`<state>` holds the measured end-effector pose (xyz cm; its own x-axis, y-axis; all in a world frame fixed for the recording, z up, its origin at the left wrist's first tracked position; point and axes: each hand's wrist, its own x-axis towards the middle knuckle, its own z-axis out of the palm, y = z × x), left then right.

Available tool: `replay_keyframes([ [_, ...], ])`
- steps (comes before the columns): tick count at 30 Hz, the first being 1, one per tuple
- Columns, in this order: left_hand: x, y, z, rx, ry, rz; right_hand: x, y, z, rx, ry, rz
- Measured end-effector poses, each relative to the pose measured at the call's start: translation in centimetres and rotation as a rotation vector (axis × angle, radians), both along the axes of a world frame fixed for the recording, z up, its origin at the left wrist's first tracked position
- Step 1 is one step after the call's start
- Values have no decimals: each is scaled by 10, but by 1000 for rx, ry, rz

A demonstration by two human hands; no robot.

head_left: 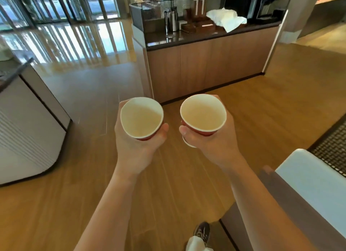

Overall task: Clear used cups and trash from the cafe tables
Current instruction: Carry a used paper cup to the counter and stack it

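Two red paper cups with pale, empty-looking insides are held in front of me over the wooden floor. My left hand [137,146] grips the left cup [141,118] from below, thumb on its right side. My right hand [211,144] grips the right cup [203,114] the same way, thumb on its left side. Both cups tilt toward me, rims apart by a small gap. A white edge shows under the right cup beside my thumb; what it is I cannot tell.
A wood-fronted counter [206,71] stands ahead with metal flasks [171,20], wooden boxes, crumpled white paper [227,19] and a dark machine. A white cabinet [26,123] is at the left, a white-topped unit [314,177] at the right. My shoe [203,231] shows below.
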<state>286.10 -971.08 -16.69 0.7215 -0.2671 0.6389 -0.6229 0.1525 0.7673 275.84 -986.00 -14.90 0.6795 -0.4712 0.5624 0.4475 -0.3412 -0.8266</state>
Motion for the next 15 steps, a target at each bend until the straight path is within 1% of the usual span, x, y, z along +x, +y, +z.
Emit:
replay_keyframes([
  [4,62,-78,14,14,-23,1,61,-76,5,58,-33,-27],
  [7,104,-139,27,1,-49,-14,100,-132,14,52,-50,-51],
  [15,187,-280,16,15,17,-166,170,-262,11,47,-61,-149],
])
